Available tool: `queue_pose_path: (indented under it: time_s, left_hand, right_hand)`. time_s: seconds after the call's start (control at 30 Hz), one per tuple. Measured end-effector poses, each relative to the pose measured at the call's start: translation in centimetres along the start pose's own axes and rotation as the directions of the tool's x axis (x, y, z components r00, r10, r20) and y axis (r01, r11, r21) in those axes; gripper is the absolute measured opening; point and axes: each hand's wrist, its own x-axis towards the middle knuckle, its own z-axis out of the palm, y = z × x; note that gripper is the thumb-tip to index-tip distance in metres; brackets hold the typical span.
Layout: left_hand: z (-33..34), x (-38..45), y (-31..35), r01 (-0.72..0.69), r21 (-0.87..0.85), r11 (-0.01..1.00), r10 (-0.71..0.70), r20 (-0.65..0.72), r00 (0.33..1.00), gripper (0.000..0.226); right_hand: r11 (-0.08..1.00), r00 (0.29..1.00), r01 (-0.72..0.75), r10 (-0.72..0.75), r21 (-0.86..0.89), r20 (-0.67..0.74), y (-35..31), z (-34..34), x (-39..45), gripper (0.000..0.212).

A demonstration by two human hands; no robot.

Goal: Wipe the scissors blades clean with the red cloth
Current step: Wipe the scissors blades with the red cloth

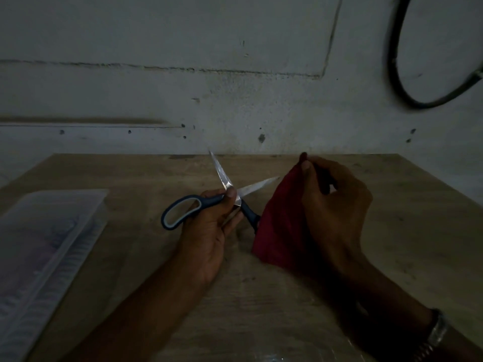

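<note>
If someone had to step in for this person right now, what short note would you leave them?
Left hand grips the scissors at the pivot, blades spread open, tips pointing away over the wooden table.
Right hand pinches the red cloth at its top; the cloth hangs beside the right blade's tip, whether touching is unclear.
Done: scissors opened, cloth in hand.
Left: wipe both blades. How clean they are cannot be judged in this dim light.

dim light — a wooden tabletop (392, 231) stands against a scuffed grey wall (183, 100); a black cable (394, 61) loops there.
</note>
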Motion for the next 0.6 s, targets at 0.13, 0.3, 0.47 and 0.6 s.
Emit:
queue_pose_path:
  time_s: [0.13, 0.3, 0.47, 0.6]
  left_hand:
    - [0.0, -0.1, -0.1, 0.020, -0.055, 0.998, -0.018, 0.026, 1.000, 0.042]
    - [0.3, -0.5, 0.0, 0.021, -0.032, 0.999, -0.019, 0.064, 0.998, 0.034]
    - [0.2, -0.3, -0.1, 0.006, -0.031, 0.999, -0.004, 0.067, 0.998, 0.023]
    - [0.0, -0.1, -0.1, 0.030, -0.063, 0.998, -0.026, 0.059, 0.998, 0.017]
  right_hand:
    - [0.955, 0.900, 0.292, -0.260, -0.043, 0.350, -0.8, 1.2, -2.6, 0.029]
    - [0.901, 0.798, 0.429, -0.342, -0.069, 0.497, -0.3, 2.2, -3.4, 0.035]
    - [0.679, 0.679, 0.689, -0.481, -0.253, 0.555, -0.2, 1.9, -3.8, 0.054]
    - [0.596, 0.661, 0.727, -0.473, -0.341, 0.583, 0.4, 1.8, -3.1, 0.067]
